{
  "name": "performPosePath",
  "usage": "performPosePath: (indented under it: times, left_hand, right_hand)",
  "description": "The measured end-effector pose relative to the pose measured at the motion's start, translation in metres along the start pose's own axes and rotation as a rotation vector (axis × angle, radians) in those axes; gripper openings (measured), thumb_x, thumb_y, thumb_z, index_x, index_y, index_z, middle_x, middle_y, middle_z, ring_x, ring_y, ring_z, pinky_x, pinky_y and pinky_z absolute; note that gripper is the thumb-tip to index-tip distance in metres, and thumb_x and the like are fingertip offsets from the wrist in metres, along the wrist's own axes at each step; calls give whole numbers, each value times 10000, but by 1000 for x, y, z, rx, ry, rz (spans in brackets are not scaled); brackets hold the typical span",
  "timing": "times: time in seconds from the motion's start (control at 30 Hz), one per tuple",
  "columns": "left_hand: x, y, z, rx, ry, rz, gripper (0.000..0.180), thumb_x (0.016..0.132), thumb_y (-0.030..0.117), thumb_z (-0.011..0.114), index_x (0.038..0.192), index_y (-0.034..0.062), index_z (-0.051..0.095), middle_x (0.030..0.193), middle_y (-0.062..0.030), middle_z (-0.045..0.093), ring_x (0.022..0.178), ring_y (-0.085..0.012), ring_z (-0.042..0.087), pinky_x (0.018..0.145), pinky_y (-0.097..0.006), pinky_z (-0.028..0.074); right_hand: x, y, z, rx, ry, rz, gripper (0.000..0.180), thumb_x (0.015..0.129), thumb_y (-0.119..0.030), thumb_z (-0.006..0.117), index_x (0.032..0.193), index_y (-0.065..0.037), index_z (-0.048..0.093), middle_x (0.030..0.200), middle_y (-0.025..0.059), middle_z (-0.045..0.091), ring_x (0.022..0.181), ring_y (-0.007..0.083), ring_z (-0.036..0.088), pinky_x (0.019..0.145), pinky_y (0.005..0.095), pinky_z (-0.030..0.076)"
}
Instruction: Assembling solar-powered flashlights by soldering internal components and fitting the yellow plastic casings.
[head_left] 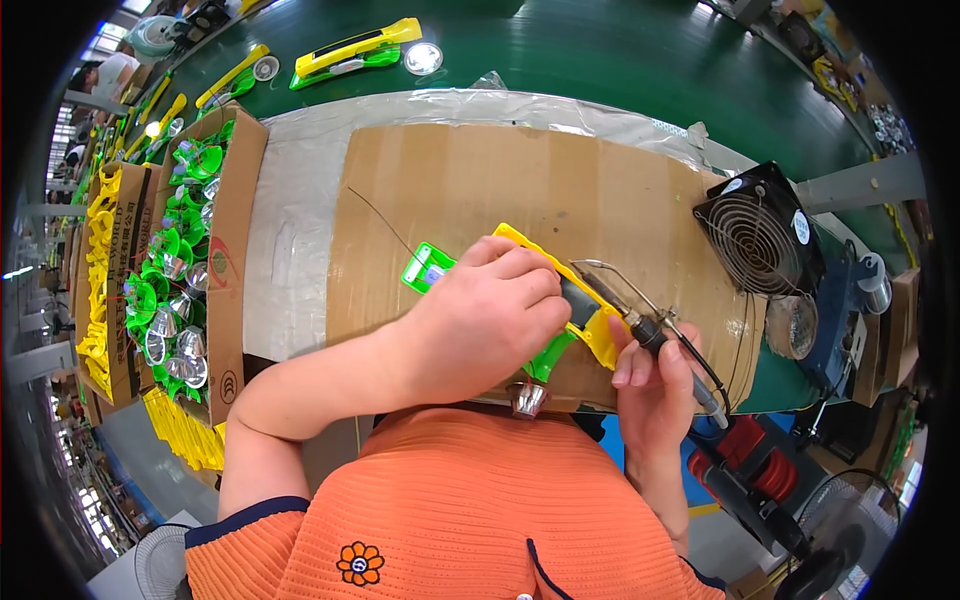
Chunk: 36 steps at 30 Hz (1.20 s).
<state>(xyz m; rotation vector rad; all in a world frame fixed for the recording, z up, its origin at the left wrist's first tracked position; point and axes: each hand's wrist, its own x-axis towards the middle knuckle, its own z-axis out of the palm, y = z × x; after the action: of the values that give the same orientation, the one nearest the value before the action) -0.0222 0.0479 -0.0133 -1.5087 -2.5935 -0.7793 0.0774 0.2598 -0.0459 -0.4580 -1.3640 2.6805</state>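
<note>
On the cardboard sheet point(440, 160) in front of me lies a partly assembled lamp, with a yellow casing point(603, 338) and a green shell point(428, 266). My left hand point(500, 305) is curled closed over its middle, touching the yellow edge; its palm hides what the fingertips hold. A thin dark wire point(378, 214) runs toward this hand past the green end. In my right hand point(655, 385) is a soldering iron point(650, 332) with a bent metal tube along it, its tip end over the casing. A silver reflector cup point(527, 398) hangs at the cardboard's near edge.
At left, a carton point(235, 270) holds green shells with reflectors, beside another carton of yellow parts point(100, 280). A black fan point(755, 230) and a blue device point(835, 310) stand at right. Beyond runs a green conveyor belt point(600, 50) carrying yellow-and-green lamps point(355, 55).
</note>
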Motion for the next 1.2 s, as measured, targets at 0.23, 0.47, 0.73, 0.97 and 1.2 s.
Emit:
performPosePath:
  times: [0.23,0.47,0.73,0.97,1.2]
  left_hand:
    - [15,8,9,-61,-137,-138,53,822,86,652,867,58,648,862,-78,615,856,-272,602,807,-377,494]
    - [32,15,-3,103,-303,-144,51,742,63,654,793,63,648,830,-77,607,835,-253,616,720,-354,526]
    - [36,20,-2,190,-337,-163,69,711,71,667,772,67,636,813,-71,610,824,-251,624,689,-360,530]
    - [36,19,-1,179,-328,-177,40,736,90,657,759,66,635,795,-73,612,814,-252,625,687,-363,524]
    - [36,17,0,158,-318,-178,52,776,107,651,752,64,635,787,-77,611,800,-253,620,683,-370,519]
  right_hand:
    - [1,-37,-43,-97,-74,-42,178,911,-117,597,971,-42,447,671,93,555,537,154,545,671,387,583]
    - [8,-65,-40,-425,-172,25,184,862,-16,643,921,-2,469,736,116,627,551,130,590,521,267,502]
    - [17,-70,-29,-561,-243,141,158,849,29,662,896,-14,517,687,50,634,577,96,618,526,230,483]
    - [19,-69,-25,-610,-236,159,167,852,20,679,895,-23,524,699,42,637,590,76,623,513,211,476]
    - [19,-71,-25,-594,-239,160,169,856,11,684,892,-26,523,706,37,641,578,72,618,502,212,475]
